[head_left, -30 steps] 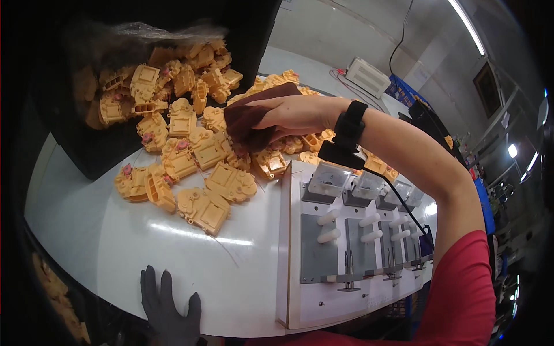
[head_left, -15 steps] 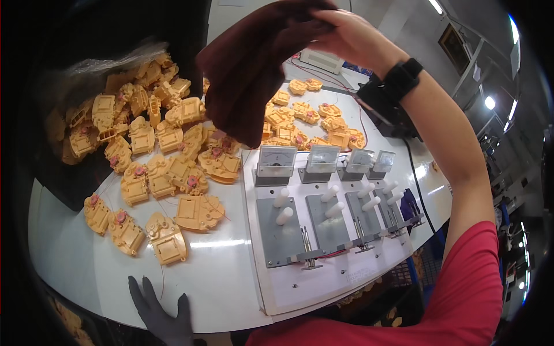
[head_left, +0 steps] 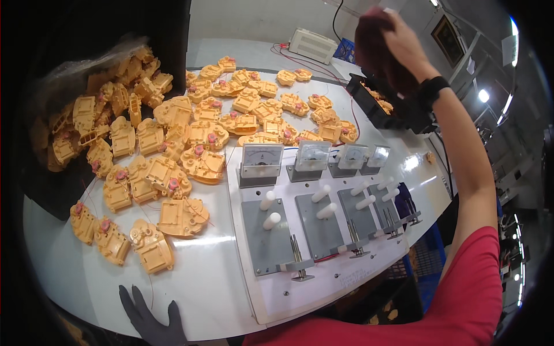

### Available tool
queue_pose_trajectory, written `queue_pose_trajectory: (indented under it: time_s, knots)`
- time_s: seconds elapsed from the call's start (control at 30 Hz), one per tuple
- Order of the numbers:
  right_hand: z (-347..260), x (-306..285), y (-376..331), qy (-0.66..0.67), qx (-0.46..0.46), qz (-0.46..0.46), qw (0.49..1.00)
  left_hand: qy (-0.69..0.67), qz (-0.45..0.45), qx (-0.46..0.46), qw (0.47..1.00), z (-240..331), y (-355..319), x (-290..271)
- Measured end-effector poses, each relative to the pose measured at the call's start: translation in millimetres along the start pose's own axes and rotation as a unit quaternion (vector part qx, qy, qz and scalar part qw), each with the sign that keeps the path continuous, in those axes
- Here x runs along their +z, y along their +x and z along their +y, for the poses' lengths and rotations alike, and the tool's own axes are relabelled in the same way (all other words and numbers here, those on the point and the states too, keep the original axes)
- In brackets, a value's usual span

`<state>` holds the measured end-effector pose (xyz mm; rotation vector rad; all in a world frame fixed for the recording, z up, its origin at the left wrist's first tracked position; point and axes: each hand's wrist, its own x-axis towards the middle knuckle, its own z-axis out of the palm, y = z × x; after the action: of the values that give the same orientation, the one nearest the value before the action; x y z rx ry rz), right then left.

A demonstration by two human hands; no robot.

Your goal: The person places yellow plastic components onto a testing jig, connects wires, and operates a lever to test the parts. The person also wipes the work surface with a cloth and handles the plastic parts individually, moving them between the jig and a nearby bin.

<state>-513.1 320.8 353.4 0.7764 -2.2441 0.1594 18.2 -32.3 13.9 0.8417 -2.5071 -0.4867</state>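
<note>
Cloth [head_left: 374, 43] of dark maroon colour is clasped in the right hand [head_left: 407, 49] at upper right of the frame, its long axis slanting down to the right. The gloved left hand [head_left: 153, 320], well apart at lower left, is spread and holds nothing. Compared with half a second ago, the cloth has moved rightward, uncovering yellow parts [head_left: 246, 101] at upper middle.

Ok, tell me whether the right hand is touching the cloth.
Touching: the head view shows the right hand gripping the cloth and holding it in the air.
</note>
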Motion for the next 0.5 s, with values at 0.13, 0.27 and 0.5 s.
queue_pose_trajectory:
  time_s: [0.13,0.27,0.5]
  knots:
    - [-54.5,63.5,-43.9,0.222,0.147,-0.334,0.904,0.008,-0.002,-0.004,1.0,-1.9,-1.3,0.3]
    - [-118.9,97.2,-47.1,0.349,0.142,-0.432,0.819,0.001,-0.004,-0.005,1.0,0.2,-0.2,-1.0]
    - [-217.5,93.9,-18.4,0.582,0.172,-0.414,0.678,0.042,0.052,0.054,0.996,10.2,1.9,-7.4]
